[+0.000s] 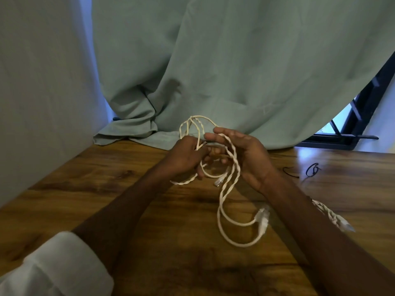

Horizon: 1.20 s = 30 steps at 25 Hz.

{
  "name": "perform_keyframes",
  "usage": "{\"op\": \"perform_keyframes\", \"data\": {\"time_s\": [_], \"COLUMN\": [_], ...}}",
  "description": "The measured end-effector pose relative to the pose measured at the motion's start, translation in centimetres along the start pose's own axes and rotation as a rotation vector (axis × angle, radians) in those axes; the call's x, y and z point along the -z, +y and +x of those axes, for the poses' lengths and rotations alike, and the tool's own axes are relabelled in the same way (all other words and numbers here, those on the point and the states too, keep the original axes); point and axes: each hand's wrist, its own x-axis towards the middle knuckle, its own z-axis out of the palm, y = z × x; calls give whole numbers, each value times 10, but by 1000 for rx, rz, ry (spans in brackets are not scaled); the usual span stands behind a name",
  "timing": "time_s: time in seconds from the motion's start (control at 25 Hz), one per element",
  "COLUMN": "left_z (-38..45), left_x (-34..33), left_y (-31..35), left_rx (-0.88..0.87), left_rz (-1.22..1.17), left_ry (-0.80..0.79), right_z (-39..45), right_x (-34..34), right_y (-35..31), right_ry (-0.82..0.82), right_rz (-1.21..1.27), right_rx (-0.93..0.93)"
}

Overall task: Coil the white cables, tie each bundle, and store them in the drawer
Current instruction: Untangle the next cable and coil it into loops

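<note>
Hanging across the whole back, a pale green curtain (213,60), its hem bunching on the far edge of a wooden table (149,210) and hiding whatever lies behind. Showing at far right past the curtain's edge, a dark window frame (352,116) with daylight behind it. Reaching in from below, two bare forearms, the left one ending in a rolled white sleeve (59,263) at the bottom corner. Meeting over the table's middle, the left hand (186,157) curling round several loops of white cable (230,167) and gripping them, knuckles up; the right hand (245,154) cupping palm inward with fingers only loosely bent, a twisted strand running across its palm, no firm clasp showing. Standing up from the left fist toward the curtain, the gathered loops (194,127); trailing down toward the viewer, the long tail of the cable, curving in a slack loop on the wood and ending in a white plug (264,218) just beside the right forearm. Dangling between the hands, a smaller clear-tipped plug (219,181). Lying partly hidden under the right forearm, a second twisted white cable (333,216). Resting well apart at right, a thin black tie (312,170). Reading no labels or writing anywhere.
</note>
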Motion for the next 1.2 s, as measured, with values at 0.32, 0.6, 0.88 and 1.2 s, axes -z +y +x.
{"op": "perform_keyframes", "data": {"time_s": [0.32, 0.6, 0.88, 1.2], "left_z": [5, 20, 24, 13], "left_x": [4, 10, 13, 30], "left_y": [7, -6, -16, -21], "left_rx": [342, 421, 373, 268], "left_rz": [-1017, -1251, -1280, -53], "left_ry": [-90, 117, 193, 567], "right_z": [-3, -12, -3, 3], "right_x": [-14, -24, -2, 43], "right_y": [27, 34, 20, 6], "right_ry": [-75, 65, 360, 778], "right_rz": [-198, -842, -803, -619], "right_rx": [15, 372, 373, 227]}}
